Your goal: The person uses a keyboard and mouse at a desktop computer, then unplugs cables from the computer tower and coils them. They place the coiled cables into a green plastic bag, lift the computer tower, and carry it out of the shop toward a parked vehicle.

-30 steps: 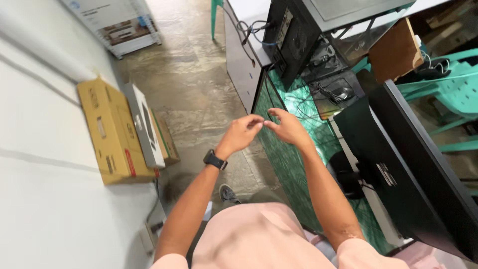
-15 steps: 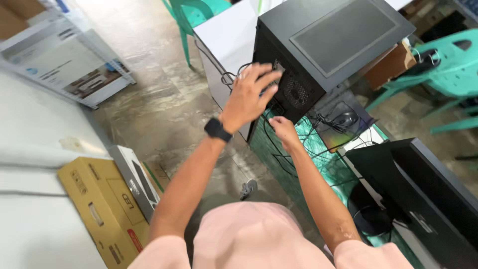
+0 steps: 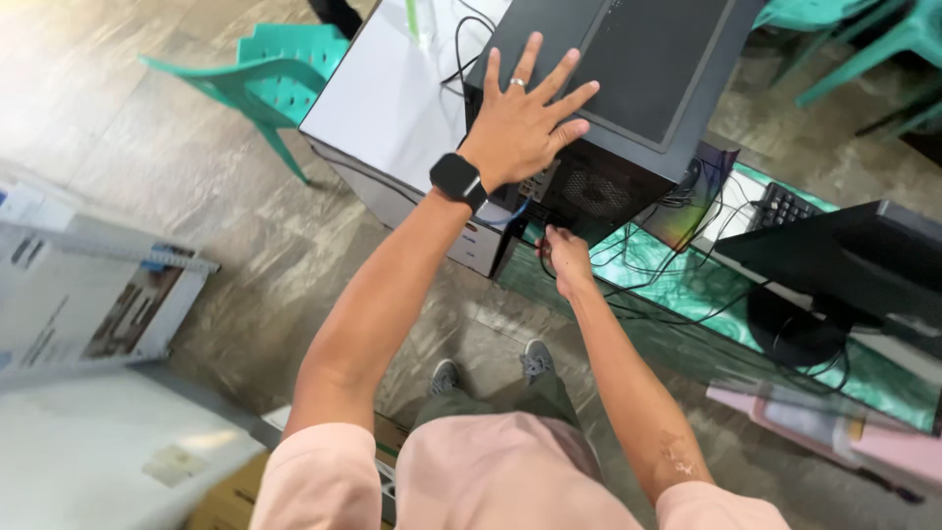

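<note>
Risk: tangled cables (image 3: 677, 270) behind the PC tower (image 3: 628, 88) could snag or pull loose if tugged; tower may shift on its white cabinet (image 3: 392, 108) w/o bracing.
Left hand (image 3: 525, 123): open, fingers spread, flat on tower's top near edge.
Right hand (image 3: 564, 257): closed, pinching a black cable at tower's rear panel, below left hand.
Tower: far centre, touching both hands.
Monitor (image 3: 834, 265): right, apart.
</note>
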The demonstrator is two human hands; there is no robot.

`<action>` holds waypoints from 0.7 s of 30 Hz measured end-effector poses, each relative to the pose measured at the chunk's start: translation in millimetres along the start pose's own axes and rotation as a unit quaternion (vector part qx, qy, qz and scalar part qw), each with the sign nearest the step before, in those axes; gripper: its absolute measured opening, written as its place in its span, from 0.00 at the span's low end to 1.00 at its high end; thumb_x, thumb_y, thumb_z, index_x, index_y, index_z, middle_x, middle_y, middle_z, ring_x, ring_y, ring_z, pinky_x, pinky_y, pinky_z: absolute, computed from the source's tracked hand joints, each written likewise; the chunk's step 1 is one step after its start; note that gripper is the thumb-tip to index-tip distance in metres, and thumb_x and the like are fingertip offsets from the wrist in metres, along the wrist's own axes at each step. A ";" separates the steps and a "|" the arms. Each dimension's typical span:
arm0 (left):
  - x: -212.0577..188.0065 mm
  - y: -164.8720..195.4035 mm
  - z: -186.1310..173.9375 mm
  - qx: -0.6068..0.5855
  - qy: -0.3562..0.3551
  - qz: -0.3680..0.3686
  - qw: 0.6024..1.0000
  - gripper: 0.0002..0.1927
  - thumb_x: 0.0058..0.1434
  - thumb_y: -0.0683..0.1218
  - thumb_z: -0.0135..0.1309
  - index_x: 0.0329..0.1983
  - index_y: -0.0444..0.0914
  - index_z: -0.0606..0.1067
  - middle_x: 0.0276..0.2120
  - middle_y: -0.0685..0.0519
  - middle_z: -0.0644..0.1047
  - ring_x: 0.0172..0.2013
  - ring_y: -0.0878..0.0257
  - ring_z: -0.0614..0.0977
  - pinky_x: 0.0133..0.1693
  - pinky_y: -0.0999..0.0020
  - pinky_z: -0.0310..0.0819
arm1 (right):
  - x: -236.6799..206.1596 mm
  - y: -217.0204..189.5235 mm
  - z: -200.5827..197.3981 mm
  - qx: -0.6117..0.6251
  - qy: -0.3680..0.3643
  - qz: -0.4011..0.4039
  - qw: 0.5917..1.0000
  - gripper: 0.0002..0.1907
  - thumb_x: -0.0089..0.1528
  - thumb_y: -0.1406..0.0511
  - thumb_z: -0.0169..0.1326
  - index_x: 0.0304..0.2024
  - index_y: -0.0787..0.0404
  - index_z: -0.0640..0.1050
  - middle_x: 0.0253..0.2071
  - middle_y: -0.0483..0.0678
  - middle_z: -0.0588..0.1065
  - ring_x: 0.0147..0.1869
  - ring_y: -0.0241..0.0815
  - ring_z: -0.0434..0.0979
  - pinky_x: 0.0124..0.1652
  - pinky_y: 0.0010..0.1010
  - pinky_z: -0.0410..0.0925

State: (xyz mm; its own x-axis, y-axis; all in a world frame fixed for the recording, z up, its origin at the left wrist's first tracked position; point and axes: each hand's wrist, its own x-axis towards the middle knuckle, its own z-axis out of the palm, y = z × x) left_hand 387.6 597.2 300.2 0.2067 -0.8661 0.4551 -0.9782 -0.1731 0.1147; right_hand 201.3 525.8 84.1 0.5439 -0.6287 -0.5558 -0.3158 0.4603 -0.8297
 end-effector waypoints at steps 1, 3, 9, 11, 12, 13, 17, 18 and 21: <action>-0.7 -0.1 1.3 -0.005 -0.006 0.003 1.000 0.27 0.75 0.66 0.37 0.73 0.57 0.66 0.75 0.53 0.56 0.73 0.38 0.49 0.65 0.22 0.35 | -1.4 3.2 5.9 0.011 0.022 -0.016 1.000 0.13 0.70 0.59 0.53 0.42 0.64 0.75 0.33 0.47 0.76 0.30 0.34 0.73 0.29 0.28 0.62; -1.0 0.1 1.5 -0.029 -0.030 -0.007 0.999 0.27 0.75 0.65 0.37 0.74 0.58 0.65 0.75 0.53 0.56 0.74 0.41 0.50 0.66 0.23 0.35 | -3.6 8.5 16.1 0.034 0.066 -0.045 0.996 0.14 0.70 0.61 0.55 0.40 0.67 0.76 0.32 0.47 0.75 0.29 0.34 0.72 0.28 0.28 0.64; 3.0 1.3 -6.3 -0.051 -0.069 -0.018 0.996 0.27 0.74 0.66 0.37 0.74 0.58 0.63 0.75 0.54 0.55 0.74 0.41 0.51 0.66 0.23 0.35 | -11.2 9.9 30.0 0.061 0.117 -0.098 0.986 0.11 0.68 0.64 0.53 0.42 0.67 0.80 0.32 0.43 0.75 0.29 0.32 0.70 0.28 0.27 0.66; 5.0 2.6 -8.4 -0.055 -0.079 -0.020 0.995 0.27 0.74 0.65 0.37 0.73 0.59 0.63 0.75 0.54 0.55 0.73 0.40 0.51 0.65 0.23 0.34 | -14.2 6.0 31.0 0.046 0.114 -0.093 0.988 0.10 0.67 0.65 0.52 0.43 0.66 0.80 0.32 0.43 0.75 0.28 0.32 0.70 0.28 0.27 0.66; 6.1 3.2 -9.3 -0.052 -0.081 -0.020 0.995 0.27 0.73 0.65 0.37 0.73 0.59 0.63 0.75 0.54 0.55 0.73 0.40 0.51 0.65 0.23 0.34 | -15.3 4.0 32.1 0.059 0.118 -0.094 0.987 0.09 0.67 0.66 0.53 0.43 0.66 0.80 0.32 0.43 0.75 0.28 0.32 0.70 0.28 0.27 0.67; 6.5 3.8 -10.0 -0.050 -0.084 -0.025 0.995 0.27 0.72 0.65 0.37 0.73 0.60 0.63 0.75 0.54 0.54 0.73 0.40 0.50 0.65 0.23 0.34 | -16.4 2.5 33.3 0.068 0.120 -0.092 0.986 0.09 0.67 0.66 0.53 0.42 0.66 0.80 0.32 0.43 0.74 0.29 0.32 0.69 0.28 0.27 0.67; 8.0 4.8 -11.7 -0.058 -0.099 -0.029 0.993 0.27 0.73 0.65 0.37 0.74 0.59 0.62 0.75 0.54 0.54 0.74 0.41 0.50 0.65 0.23 0.33 | -21.3 5.7 40.5 0.111 0.148 -0.103 0.977 0.08 0.67 0.66 0.53 0.38 0.66 0.79 0.29 0.43 0.72 0.28 0.33 0.69 0.29 0.29 0.69; 8.5 4.6 -11.8 -0.057 -0.094 -0.029 0.994 0.27 0.73 0.65 0.37 0.74 0.59 0.62 0.75 0.54 0.54 0.74 0.40 0.49 0.65 0.23 0.33 | -22.9 8.6 42.0 0.045 0.131 -0.105 0.985 0.09 0.67 0.65 0.54 0.36 0.66 0.79 0.28 0.44 0.73 0.29 0.33 0.70 0.30 0.29 0.67; 7.6 4.5 -11.3 -0.051 -0.097 -0.024 0.994 0.27 0.73 0.65 0.37 0.74 0.59 0.61 0.75 0.53 0.54 0.74 0.40 0.49 0.64 0.22 0.33 | -34.8 26.7 45.7 -0.078 0.111 -0.074 0.988 0.13 0.67 0.63 0.56 0.33 0.67 0.79 0.26 0.46 0.76 0.29 0.35 0.71 0.33 0.30 0.65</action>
State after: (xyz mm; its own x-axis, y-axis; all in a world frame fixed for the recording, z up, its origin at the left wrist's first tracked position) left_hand 385.0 595.1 314.2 0.2354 -0.9339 0.2692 -0.9580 -0.1762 0.2262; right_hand 209.5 588.6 83.7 0.4151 -0.8112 -0.4119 -0.3708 0.2626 -0.8908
